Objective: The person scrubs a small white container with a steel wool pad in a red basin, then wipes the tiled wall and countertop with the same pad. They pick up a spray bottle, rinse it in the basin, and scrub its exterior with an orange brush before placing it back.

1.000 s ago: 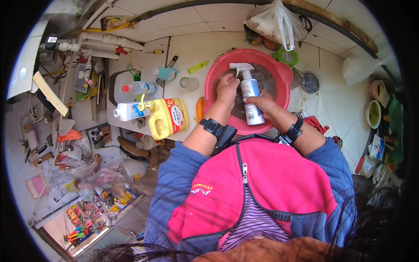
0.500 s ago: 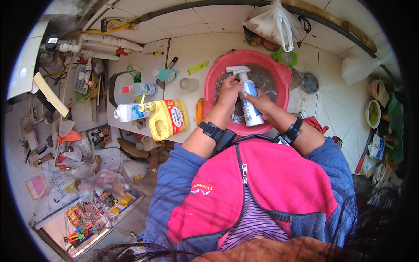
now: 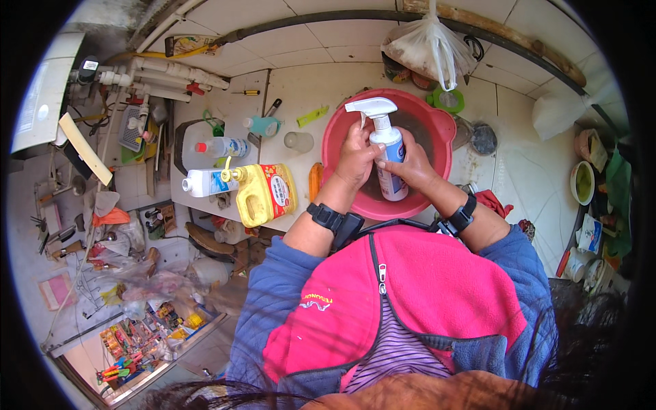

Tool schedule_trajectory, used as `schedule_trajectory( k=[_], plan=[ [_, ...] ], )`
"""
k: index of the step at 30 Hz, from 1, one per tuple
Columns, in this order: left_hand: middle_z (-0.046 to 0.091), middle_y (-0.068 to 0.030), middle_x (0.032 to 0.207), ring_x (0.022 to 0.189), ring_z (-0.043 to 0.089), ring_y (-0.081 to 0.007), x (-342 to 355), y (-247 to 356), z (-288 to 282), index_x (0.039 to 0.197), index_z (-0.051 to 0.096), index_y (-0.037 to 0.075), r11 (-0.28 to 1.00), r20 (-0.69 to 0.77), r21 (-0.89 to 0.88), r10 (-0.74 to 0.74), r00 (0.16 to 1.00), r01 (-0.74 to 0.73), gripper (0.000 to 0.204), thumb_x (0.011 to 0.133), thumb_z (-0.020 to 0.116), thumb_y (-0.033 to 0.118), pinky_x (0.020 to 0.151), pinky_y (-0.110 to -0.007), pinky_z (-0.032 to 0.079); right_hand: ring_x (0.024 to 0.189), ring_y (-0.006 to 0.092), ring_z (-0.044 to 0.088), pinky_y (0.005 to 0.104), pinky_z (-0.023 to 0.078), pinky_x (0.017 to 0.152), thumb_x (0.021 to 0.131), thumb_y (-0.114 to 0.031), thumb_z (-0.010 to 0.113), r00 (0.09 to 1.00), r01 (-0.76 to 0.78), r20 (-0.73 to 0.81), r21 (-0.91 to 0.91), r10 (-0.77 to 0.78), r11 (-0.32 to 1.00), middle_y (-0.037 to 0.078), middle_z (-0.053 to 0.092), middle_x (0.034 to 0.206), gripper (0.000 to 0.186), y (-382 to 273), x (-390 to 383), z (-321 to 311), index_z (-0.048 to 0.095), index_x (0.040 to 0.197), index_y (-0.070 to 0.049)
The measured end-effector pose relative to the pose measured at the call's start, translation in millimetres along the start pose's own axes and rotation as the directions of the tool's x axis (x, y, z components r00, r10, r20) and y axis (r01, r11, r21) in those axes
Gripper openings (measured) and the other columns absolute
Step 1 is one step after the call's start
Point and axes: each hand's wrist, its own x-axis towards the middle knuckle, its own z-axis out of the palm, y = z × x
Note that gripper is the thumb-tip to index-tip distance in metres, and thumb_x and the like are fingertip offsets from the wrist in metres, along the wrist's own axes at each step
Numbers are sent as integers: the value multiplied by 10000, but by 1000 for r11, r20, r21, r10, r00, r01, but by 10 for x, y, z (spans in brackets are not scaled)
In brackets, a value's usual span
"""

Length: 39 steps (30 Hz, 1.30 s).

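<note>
Both my hands hold a white spray bottle [image 3: 387, 147] with a white trigger head over a red plastic basin [image 3: 437, 126]. My left hand [image 3: 355, 156] wraps the bottle's left side near the neck. My right hand [image 3: 412, 164] grips its body from the right. The bottle stands roughly upright, its base down inside the basin. Each wrist carries a black watch or band.
On the white counter [image 3: 301, 89] left of the basin lie a yellow jug [image 3: 263, 195], a white bottle [image 3: 203, 183], a clear bottle with a red cap [image 3: 222, 147], a glass cup [image 3: 298, 141] and an orange brush [image 3: 315, 181]. A plastic bag [image 3: 427, 44] hangs above. Cluttered shelves stand at the left.
The spray bottle has been lifted and shifted slightly left, and its trigger head has turned. My right hand has closed higher around the bottle's body.
</note>
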Motion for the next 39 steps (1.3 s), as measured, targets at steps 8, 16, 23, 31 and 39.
schedule_trajectory(
  k=[8, 16, 23, 31, 39],
  plan=[
    [569, -71, 1155, 1065, 561, -207, -171, 55, 203, 1275, 486, 33, 822, 40, 526, 234, 971, -220, 631, 741, 790, 176, 949, -347, 460, 1098, 441, 584, 460, 482, 928, 689, -231, 796, 916, 295, -196, -266, -351, 918, 241, 587, 1190, 741, -153, -93, 123, 430, 1311, -63],
    [605, -85, 1164, 1075, 585, -208, -211, 92, 187, 1249, 544, 18, 901, -112, 428, 125, 986, -66, 512, 808, 688, 236, 959, -346, 457, 1121, 402, 569, 439, 476, 938, 633, -262, 848, 907, 329, -171, -287, -386, 900, 211, 561, 1211, 833, -326, -199, 146, 405, 1306, -50],
    [562, -51, 1217, 1162, 530, -200, -392, 239, 102, 1295, 516, 41, 951, 146, 305, 3, 989, -48, 542, 769, 646, 49, 1029, -339, 405, 1122, 401, 566, 444, 471, 943, 641, -237, 844, 877, 380, -165, -337, -451, 861, 218, 543, 1220, 832, -308, -242, 152, 388, 1310, -43],
    [674, -45, 952, 896, 648, -177, -323, 101, 246, 1010, 642, 49, 839, -143, 511, 301, 943, -190, 265, 811, 758, 180, 812, -332, 517, 1136, 367, 557, 426, 452, 975, 699, -150, 761, 750, 563, -92, -430, -655, 705, 167, 573, 1216, 717, -598, -260, 256, 445, 1339, -82],
    [633, -52, 1074, 1005, 609, -173, -350, 244, 207, 1050, 636, 61, 976, 33, 150, 154, 988, -157, 263, 817, 735, 133, 914, -338, 489, 1022, 343, 659, 421, 523, 880, 614, -327, 885, 865, 443, -96, -317, -493, 839, 181, 637, 1124, 840, -499, -264, 91, 402, 1242, -47]
  ],
)
